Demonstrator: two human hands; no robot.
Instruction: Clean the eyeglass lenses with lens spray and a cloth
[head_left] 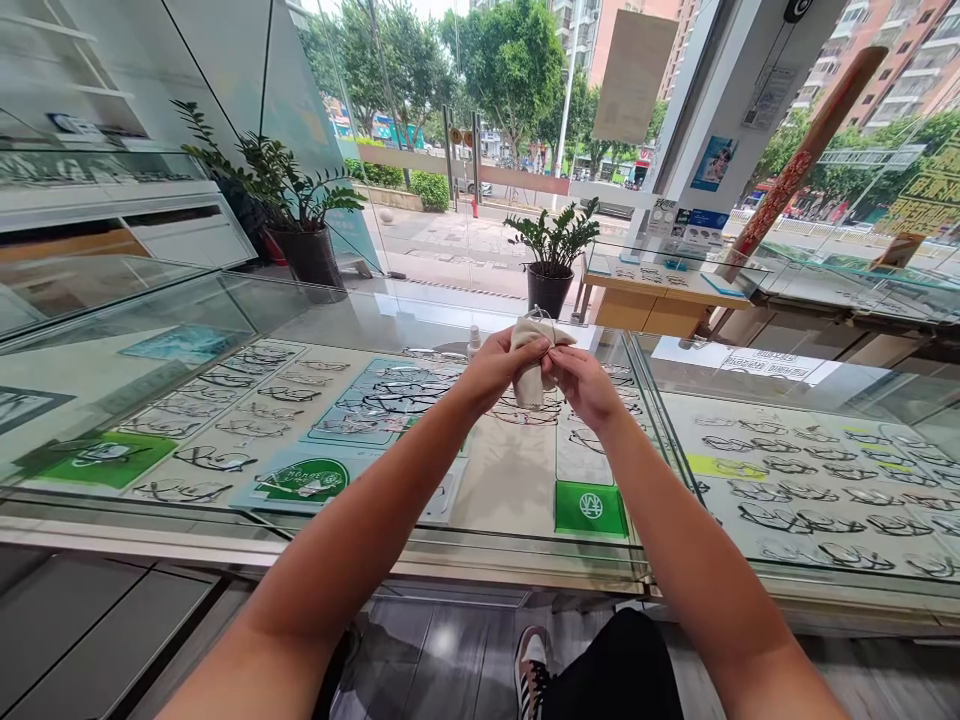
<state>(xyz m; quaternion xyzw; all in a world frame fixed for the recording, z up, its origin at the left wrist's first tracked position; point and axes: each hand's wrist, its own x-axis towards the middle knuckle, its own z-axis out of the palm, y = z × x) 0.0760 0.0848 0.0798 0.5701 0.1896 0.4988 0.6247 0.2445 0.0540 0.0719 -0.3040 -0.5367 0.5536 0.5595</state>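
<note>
While the left hand (499, 370) pinches its left side, a soft-looking, creased, pale beige cloth (530, 386) sits bunched just right of the frame's centre, one flap hanging down and a thin, curved, apparently eyeglass rim (537, 312) showing at its top. The right hand (589, 383), curled nearly closed, grips the cloth's right side above the clear glass worktop (360, 315).

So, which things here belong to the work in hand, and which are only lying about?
Job in hand:
- beige cloth
- glasses, apparently, mostly covered by it

Lying about:
- displayed eyeglasses
- potted plants
- green card
- small bottle, role unclear
</note>
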